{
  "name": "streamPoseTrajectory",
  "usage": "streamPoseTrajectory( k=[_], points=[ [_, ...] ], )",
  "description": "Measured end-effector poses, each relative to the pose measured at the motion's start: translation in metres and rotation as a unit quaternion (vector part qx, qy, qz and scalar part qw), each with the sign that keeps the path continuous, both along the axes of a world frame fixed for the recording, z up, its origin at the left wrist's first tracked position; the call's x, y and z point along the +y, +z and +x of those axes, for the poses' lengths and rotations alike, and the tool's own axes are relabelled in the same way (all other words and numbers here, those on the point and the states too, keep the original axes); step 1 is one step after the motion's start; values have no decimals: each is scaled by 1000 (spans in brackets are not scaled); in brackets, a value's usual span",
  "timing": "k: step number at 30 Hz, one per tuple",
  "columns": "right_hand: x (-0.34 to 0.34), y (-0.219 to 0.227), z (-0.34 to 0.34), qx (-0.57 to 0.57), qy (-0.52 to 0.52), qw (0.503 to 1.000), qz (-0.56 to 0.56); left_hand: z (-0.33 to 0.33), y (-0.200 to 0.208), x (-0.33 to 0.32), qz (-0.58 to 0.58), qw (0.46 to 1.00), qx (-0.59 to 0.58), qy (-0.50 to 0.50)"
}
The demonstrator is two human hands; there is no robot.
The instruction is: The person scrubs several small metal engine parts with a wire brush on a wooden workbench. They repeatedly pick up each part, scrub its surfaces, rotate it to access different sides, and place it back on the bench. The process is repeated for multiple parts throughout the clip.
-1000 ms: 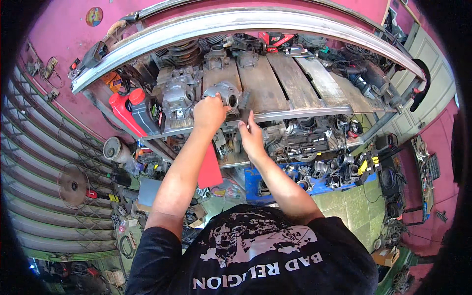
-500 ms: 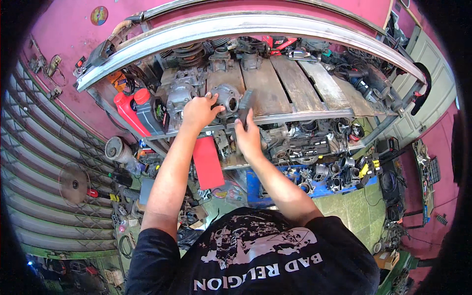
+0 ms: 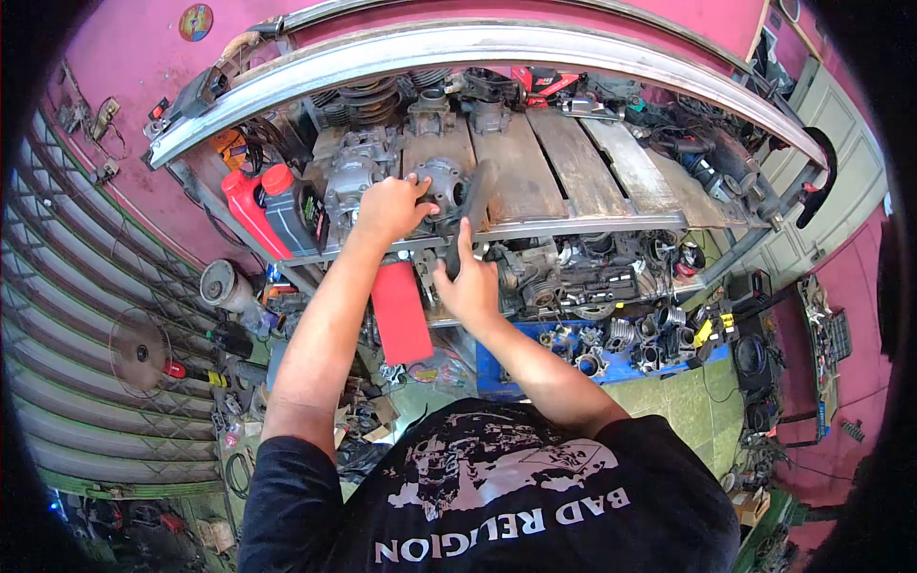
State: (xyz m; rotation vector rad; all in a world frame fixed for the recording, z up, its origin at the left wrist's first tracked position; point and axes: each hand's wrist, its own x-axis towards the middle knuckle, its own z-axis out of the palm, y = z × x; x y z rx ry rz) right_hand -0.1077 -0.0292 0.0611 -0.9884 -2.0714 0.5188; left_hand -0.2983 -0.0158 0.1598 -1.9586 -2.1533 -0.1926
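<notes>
My left hand point(image 3: 390, 210) is closed over the near left side of a grey metal cylinder head point(image 3: 440, 178), which sits at the front edge of the plank bench. In my right hand point(image 3: 470, 289) is a dark, flat file-like bar point(image 3: 478, 196), tilted upward, with my index finger stretched along it. The bar lies against or just beside the right side of the cylinder head; exact contact cannot be told. Left of that part lies another grey engine casting point(image 3: 351, 179), close to my left hand.
A red bottle point(image 3: 250, 215) and a dark bottle with a red cap point(image 3: 291, 215) stand at the bench's left end. Engine parts line the back. Below are a red panel point(image 3: 401, 313), a shelf of parts and a blue tray point(image 3: 497, 368). A metal beam point(image 3: 497, 40) spans above.
My right hand has drawn down and slightly left, turning the bar so its flat side shows more. My left hand stays on the cylinder head, shifted only slightly.
</notes>
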Motion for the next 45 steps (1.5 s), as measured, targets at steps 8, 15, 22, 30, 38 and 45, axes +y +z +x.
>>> streamPoseTrajectory(
  k=[8,15,22,30,38,45],
  points=[
    [-44,-32,27,-40,47,998,-2,-35,-6,-14,43,993,-12,-110],
    [39,-25,12,82,11,991,-105,10,-31,7,148,984,15,-99],
    [-23,-48,2,291,93,931,-198,11,13,23,47,996,-42,-58],
    [53,-44,-16,317,57,915,-242,-31,-1,41,9,997,-43,-65],
    [-21,-21,10,274,112,909,-294,-30,-12,36,35,997,-42,-48],
    [61,-7,2,220,78,936,-263,-12,-6,25,47,998,-3,-31]
  ],
)
